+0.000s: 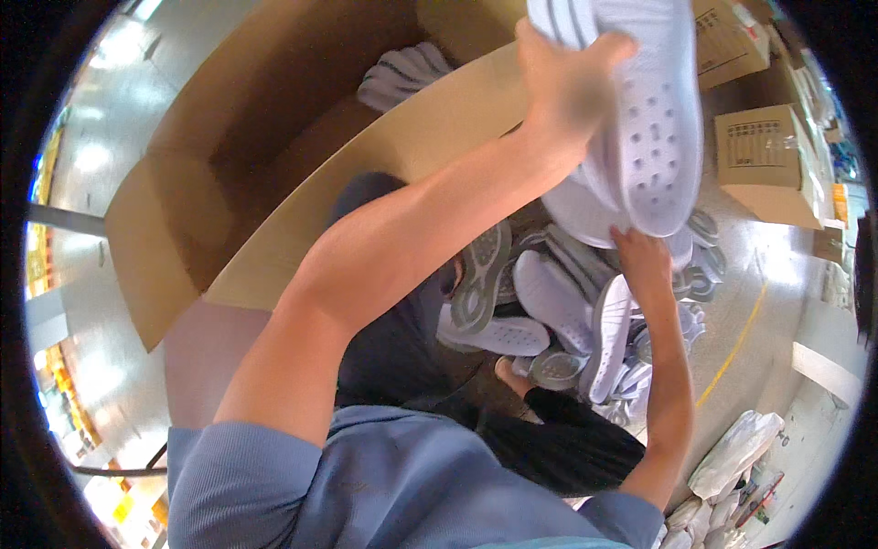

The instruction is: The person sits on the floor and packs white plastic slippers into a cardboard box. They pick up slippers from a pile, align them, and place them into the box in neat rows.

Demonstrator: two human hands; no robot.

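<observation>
My left hand (573, 82) grips several white shoe soles (658, 137) in a stack, raised high at the upper right of the view. The nearest sole shows a face with small round holes. Below it, my right hand (643, 264) has its fingers on the rounded end of a lower white sole (579, 213) in the same bunch; its palm side is hidden. Under my hands lies a loose heap of white and grey soles, among them a white sole (552, 295), a grey-bottomed sole (478, 278) and a sole standing on its edge (610, 336).
A large open cardboard box (274, 226) stands at the left, with several striped soles (405, 74) inside. Another printed carton (761, 154) sits at the right. White bags (737, 453) lie at the lower right, beyond a yellow floor line (734, 343).
</observation>
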